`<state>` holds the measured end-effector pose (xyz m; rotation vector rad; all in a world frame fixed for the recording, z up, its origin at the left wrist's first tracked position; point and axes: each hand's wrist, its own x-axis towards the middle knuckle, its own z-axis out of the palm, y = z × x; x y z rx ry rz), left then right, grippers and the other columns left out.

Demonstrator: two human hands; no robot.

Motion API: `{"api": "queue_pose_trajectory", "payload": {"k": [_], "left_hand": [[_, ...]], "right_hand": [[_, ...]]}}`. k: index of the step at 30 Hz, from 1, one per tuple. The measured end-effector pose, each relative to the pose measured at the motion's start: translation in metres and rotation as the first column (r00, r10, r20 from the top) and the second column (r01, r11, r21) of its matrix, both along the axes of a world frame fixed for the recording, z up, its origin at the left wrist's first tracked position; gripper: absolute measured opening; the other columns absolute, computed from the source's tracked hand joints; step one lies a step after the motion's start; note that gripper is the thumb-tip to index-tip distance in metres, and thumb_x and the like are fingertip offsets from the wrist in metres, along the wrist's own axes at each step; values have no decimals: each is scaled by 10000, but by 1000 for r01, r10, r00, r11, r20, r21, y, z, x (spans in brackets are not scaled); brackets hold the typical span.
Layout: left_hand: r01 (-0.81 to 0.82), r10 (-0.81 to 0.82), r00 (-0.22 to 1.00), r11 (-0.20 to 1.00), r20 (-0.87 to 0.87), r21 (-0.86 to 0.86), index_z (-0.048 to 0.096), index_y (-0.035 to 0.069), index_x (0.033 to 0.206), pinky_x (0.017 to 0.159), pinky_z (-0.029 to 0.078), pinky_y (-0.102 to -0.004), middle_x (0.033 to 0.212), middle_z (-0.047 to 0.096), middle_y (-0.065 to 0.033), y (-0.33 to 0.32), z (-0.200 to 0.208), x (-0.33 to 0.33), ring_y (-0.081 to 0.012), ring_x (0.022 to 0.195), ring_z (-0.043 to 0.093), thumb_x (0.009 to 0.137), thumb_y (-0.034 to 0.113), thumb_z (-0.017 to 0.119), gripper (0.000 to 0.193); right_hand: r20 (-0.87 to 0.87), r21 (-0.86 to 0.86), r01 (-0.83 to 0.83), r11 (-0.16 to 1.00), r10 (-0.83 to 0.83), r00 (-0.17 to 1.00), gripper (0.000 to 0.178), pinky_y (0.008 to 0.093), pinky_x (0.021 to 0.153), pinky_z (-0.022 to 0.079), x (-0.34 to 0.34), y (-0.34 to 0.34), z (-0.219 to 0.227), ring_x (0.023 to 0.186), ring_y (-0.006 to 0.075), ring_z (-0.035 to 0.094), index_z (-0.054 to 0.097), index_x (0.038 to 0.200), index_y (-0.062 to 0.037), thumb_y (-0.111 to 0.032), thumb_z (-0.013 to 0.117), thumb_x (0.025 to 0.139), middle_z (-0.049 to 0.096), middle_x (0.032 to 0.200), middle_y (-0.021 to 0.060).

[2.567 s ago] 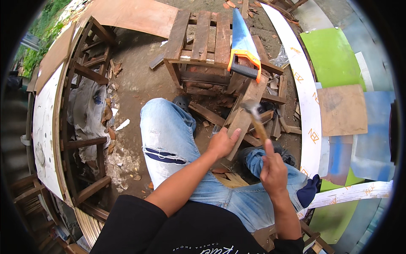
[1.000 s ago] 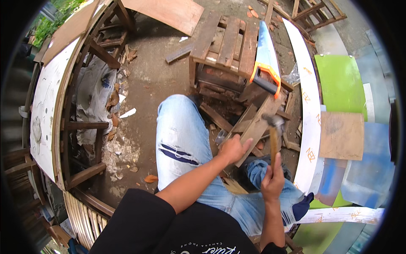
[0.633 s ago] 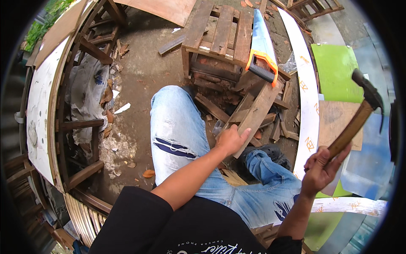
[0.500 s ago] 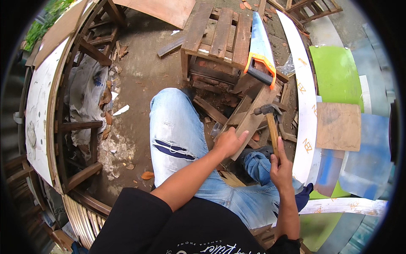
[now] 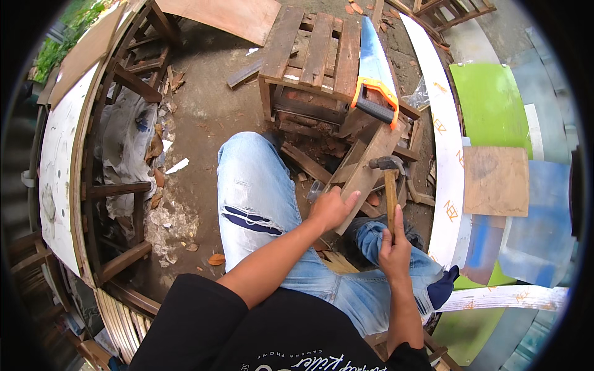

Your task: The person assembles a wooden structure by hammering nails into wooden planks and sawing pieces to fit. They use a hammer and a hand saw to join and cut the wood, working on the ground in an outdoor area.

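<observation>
My left hand is closed around the near end of a wooden board, with the thumb lying along its top. The board slopes away from me toward a small slatted wooden stool. In my right hand is a claw hammer, gripped by its wooden handle. Its dark metal head is over the right side of the board; I cannot tell whether it touches. A handsaw with an orange and black handle lies on the stool's right side, blade pointing away.
Wood scraps lie under and around the board. A long white strip curves along the right, beside a green sheet and a square plywood piece. At left stands a wooden frame. Dry leaves litter the ground.
My right hand and the hammer have shifted left, and the hammer's handle stands more upright in the picture. My left hand keeps its hold on the board.
</observation>
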<state>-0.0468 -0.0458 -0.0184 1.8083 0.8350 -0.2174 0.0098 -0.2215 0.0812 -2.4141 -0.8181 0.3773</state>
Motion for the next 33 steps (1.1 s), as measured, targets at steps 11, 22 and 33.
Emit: {"api": "queue_pose_trajectory", "payload": {"k": [11,22,33], "left_hand": [[-13,13,1000,999,11,-44,577,-83,1102,878,503,-523,999,665,-346,1,1,0,-486,979,653,956,635,464,741],[-19,19,1000,998,6,-62,586,-66,1103,881,505,-522,1005,674,-329,0,1,1,-475,988,655,947,622,493,712],[-10,11,1000,998,18,-57,574,-79,1131,889,503,-520,1019,670,-330,2,0,1,-472,1002,651,948,641,473,750]], "right_hand": [[174,735,86,673,-310,935,675,228,453,349,14,17,54,539,86,352,39,1551,-60,-208,477,1059,432,775,38],[227,644,127,755,-346,910,602,204,451,322,35,12,105,548,51,360,119,1557,-88,-186,458,1069,454,777,25],[203,118,76,990,-99,974,558,334,869,434,30,3,50,1087,283,496,293,1527,-12,-101,505,1019,481,1287,206]]}}
